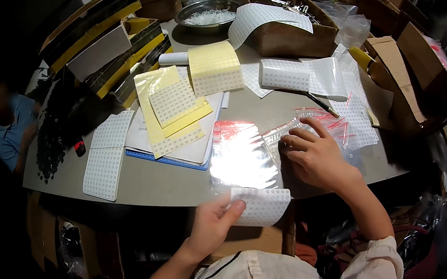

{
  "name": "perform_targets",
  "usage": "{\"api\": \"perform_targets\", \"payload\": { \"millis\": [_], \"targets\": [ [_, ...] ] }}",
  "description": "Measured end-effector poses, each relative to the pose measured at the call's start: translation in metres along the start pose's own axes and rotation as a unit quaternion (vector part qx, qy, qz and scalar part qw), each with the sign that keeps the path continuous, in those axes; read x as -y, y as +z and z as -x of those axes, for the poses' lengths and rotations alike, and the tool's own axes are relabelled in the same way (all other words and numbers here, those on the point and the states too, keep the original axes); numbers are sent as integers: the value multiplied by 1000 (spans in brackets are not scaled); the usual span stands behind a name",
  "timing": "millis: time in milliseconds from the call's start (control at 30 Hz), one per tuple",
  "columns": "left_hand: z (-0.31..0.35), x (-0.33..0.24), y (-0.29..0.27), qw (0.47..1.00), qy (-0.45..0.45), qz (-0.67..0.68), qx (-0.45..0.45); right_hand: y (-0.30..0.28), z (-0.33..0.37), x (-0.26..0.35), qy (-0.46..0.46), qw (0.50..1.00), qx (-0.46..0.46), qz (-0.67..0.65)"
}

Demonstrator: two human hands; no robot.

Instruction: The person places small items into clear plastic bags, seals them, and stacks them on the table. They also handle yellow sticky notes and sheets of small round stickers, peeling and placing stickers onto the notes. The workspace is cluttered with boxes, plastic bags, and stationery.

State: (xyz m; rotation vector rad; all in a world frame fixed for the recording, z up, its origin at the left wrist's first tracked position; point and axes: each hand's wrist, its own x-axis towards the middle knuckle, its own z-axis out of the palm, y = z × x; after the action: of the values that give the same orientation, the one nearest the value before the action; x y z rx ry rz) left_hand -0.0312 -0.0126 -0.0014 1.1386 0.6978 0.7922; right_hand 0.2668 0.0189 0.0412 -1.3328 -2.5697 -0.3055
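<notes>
My left hand (212, 221) pinches a curled white sheet of small printed stickers (266, 206) between thumb and fingers, close to the table's front edge. Right behind that sheet lies a stack of clear zip bags (238, 162) with red closing strips, shining under the light. My right hand (318, 158) hovers over or rests on the right side of these bags, its fingers bent but apart. Its thumb is mostly hidden, and I see nothing gripped in it. More loose zip bags (349, 136) spread out beyond its fingers.
Yellow sticker sheets (174, 102) lie on papers over a blue clipboard (168, 160). White sticker sheets (104, 162) are at left, near small black pieces (53, 137). Behind are a yellow sticker roll (214, 63), a pen (321, 104), a metal bowl (207, 16) and cardboard boxes (287, 42). A person (14, 128) is far left.
</notes>
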Motion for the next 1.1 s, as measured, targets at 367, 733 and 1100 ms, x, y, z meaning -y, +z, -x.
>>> {"api": "perform_targets", "payload": {
  "millis": [367,733,1100],
  "targets": [
    [8,-16,9,999,2,54,8,5,34,58,71,949,-3,-308],
    [1,-5,8,996,-25,-88,-2,11,22,79,-20,963,-134,-233],
    [-4,0,15,980,47,-192,-10,7,23,70,15,943,-123,-310]
  ]
}}
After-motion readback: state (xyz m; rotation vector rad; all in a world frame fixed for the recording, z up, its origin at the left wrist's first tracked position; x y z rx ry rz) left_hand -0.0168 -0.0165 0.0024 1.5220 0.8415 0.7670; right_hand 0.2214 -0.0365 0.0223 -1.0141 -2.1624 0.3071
